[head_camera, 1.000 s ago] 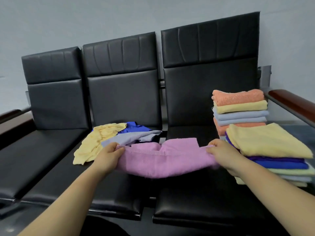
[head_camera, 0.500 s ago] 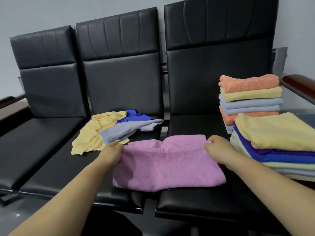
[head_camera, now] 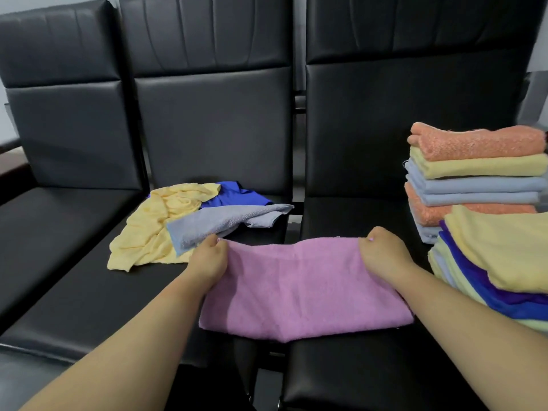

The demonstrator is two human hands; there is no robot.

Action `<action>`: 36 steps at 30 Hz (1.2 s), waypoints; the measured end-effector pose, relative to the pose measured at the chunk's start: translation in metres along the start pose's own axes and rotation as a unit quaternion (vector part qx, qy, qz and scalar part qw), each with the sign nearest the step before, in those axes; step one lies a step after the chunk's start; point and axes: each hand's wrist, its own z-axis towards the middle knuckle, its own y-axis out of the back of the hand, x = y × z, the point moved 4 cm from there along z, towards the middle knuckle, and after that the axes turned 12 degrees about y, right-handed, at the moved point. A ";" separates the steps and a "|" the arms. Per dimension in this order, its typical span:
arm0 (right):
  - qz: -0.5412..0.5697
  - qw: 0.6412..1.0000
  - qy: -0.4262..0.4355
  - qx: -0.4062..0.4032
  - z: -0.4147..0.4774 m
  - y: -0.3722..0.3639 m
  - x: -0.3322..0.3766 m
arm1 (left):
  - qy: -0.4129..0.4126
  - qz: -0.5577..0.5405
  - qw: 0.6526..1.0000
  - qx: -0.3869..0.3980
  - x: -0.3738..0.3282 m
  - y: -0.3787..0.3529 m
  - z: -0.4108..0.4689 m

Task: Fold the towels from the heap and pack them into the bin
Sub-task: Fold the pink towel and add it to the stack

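Observation:
A pink towel lies spread across the gap between the middle and right black seats. My left hand pinches its far left corner and my right hand pinches its far right corner. Behind my left hand sits the loose heap: a yellow towel, a grey towel and a blue towel. At the right stand two piles of folded towels, the far stack topped in orange, the near stack topped in yellow. No bin shows.
Three joined black leather seats with tall backs fill the view. A dark armrest runs along the far left edge. The floor shows below the seat fronts.
The pink towel was held bunched in the air, then came down flat on the seats. Both hands moved forward with its far edge, and the view tilted downward.

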 end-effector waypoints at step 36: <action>-0.054 0.991 -0.081 0.095 -0.017 0.025 -0.039 | 0.091 -0.075 0.987 0.113 -0.050 -0.008 -0.053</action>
